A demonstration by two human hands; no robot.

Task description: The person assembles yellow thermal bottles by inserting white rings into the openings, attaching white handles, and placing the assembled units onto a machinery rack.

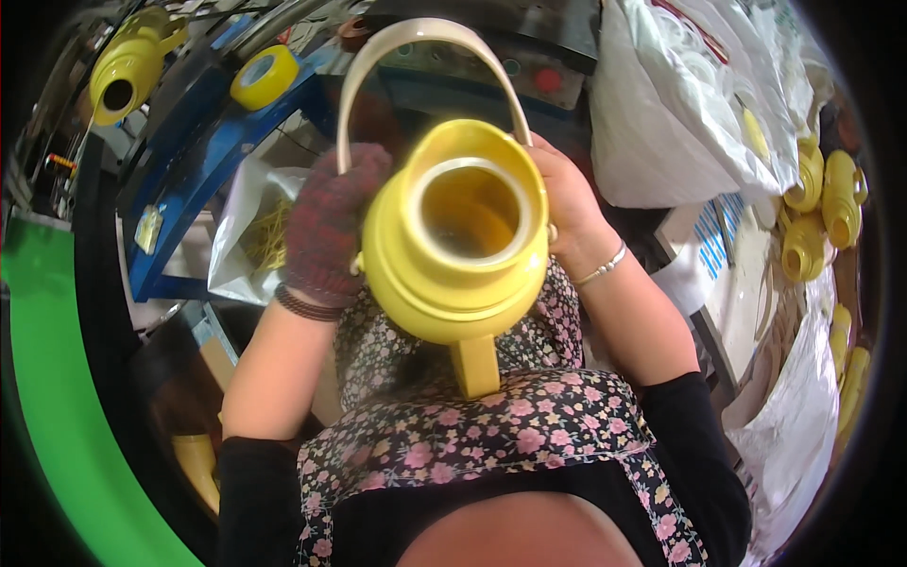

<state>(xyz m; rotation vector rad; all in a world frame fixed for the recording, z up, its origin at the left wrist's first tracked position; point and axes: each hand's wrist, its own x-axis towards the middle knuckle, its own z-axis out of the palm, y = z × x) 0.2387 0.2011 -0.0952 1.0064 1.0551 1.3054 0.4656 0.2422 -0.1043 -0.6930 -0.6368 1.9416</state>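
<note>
A yellow thermos jug [444,307] is tilted in front of my chest, its white-ringed mouth facing up at me. A yellow side grip on the jug points towards my floral apron. Over the far side arches a cream carrying handle [425,30]. My left hand [331,222], in a dark red knitted glove, is closed at the handle's left end, close beside the jug. My bare right hand [565,194] is closed at the handle's right end, against the jug's side. Fingertips of both hands are partly hidden. Small knobs stick out on each side of the jug.
A roll of yellow tape [265,77] lies on a blue metal frame [184,203]. Another yellow jug [128,80] is at the far left, above a green surface [57,378]. A white sack [694,113] bulges at the far right, near several yellow jugs [803,248].
</note>
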